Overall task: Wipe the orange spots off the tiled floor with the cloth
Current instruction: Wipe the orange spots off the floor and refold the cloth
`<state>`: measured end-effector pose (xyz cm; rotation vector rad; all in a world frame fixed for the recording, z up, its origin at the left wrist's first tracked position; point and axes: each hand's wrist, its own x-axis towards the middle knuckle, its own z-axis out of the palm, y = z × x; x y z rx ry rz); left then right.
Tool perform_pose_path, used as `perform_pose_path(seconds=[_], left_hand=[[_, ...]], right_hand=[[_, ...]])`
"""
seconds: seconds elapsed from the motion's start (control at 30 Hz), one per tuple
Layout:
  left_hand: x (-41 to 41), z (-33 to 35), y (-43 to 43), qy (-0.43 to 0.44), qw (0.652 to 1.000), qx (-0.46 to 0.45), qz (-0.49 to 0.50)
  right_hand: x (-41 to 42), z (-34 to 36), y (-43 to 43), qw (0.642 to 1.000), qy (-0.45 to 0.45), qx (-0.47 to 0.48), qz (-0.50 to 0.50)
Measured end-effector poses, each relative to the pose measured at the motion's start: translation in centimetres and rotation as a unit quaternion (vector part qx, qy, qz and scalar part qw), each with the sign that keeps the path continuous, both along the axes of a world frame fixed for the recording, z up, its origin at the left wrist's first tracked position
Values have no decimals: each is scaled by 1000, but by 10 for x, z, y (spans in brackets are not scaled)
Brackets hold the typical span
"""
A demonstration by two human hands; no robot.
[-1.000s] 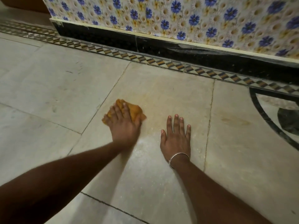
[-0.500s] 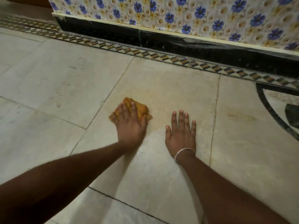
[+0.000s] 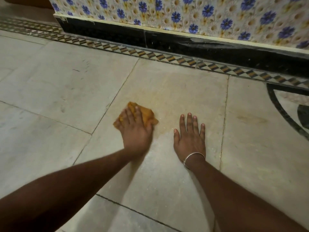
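Observation:
My left hand (image 3: pixel 136 131) presses down on a crumpled orange cloth (image 3: pixel 147 113) on the pale tiled floor (image 3: pixel 167 173), fingers spread over it, next to a tile seam. Only the cloth's far and right edges show past my fingers. A faint orange smear (image 3: pixel 164 129) lies on the tile just right of the cloth, between my two hands. My right hand (image 3: pixel 189 139), with a silver bangle at the wrist, rests flat on the same tile with fingers apart and nothing in it. A dull brownish mark (image 3: pixel 250 118) shows on the tile to the right.
A wall with blue-flower tiles (image 3: pixel 200 14) and a black skirting (image 3: pixel 184 46) runs across the back. A diamond-patterned border strip (image 3: pixel 167 57) edges the floor below it. A black curved inlay (image 3: pixel 280 111) sits at the right.
My left hand and the cloth have shifted slightly to the right on the tile. My right hand has stayed flat on the floor. The view has moved a little.

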<state>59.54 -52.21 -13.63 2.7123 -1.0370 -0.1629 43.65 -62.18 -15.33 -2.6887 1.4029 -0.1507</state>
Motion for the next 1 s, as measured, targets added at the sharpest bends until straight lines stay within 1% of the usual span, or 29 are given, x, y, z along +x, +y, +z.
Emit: perform_pose_path(seconds=[0.1, 0.2, 0.27, 0.33, 0.4, 0.5, 0.6, 0.67, 0.7, 0.73, 0.77, 0.8, 0.83, 0.87, 0.9, 0.93, 0.97, 1.0], left_hand=[[-25, -2, -14, -6, 994, 22, -110], [9, 3, -56, -31, 977, 29, -210], [40, 5, -65, -15, 979, 37, -199], [59, 2, -55, -3, 990, 20, -138], [59, 1, -36, -1, 996, 1, -85], [32, 5, -7, -11, 998, -3, -60], [-4, 22, 15, 12, 997, 2, -78], [-27, 29, 28, 43, 994, 3, -96], [-35, 37, 31, 57, 993, -2, -105], [-39, 44, 31, 96, 990, -7, -107], [-40, 61, 28, 157, 982, -31, -98], [-40, 81, 26, 254, 962, -66, -71], [-38, 100, 22, 383, 915, -128, -26], [-36, 117, 19, 499, 848, -179, 12], [-37, 131, 18, 577, 788, -214, 39], [-38, 142, 17, 619, 749, -232, 45], [-38, 150, 19, 640, 728, -241, 44], [-42, 157, 19, 659, 713, -236, 38]], right_hand=[[-1, -1, 1, 1000, 3, 2, 6], [-2, 1, 1, 1000, 5, 5, 6], [-2, 1, 0, 1000, 5, 9, 6], [-2, 1, 0, 1000, 3, 8, 3], [-3, 1, 2, 1000, 1, 8, 2], [-4, 2, 2, 1000, 7, 23, 5], [-3, 17, -5, 995, 38, 86, 19], [-6, 31, -13, 984, 54, 166, 27], [-8, 42, -16, 977, 43, 208, 29], [-10, 49, -16, 967, 13, 252, 29], [-12, 58, -16, 958, -28, 284, 26], [-14, 67, -11, 937, -83, 339, 3], [-16, 76, -5, 902, -144, 406, -24], [-19, 86, 3, 835, -230, 497, -55], [-22, 94, 9, 745, -320, 579, -84], [-25, 105, 14, 629, -409, 650, -121], [-27, 113, 19, 546, -461, 685, -139], [-29, 123, 22, 512, -490, 692, -136]])
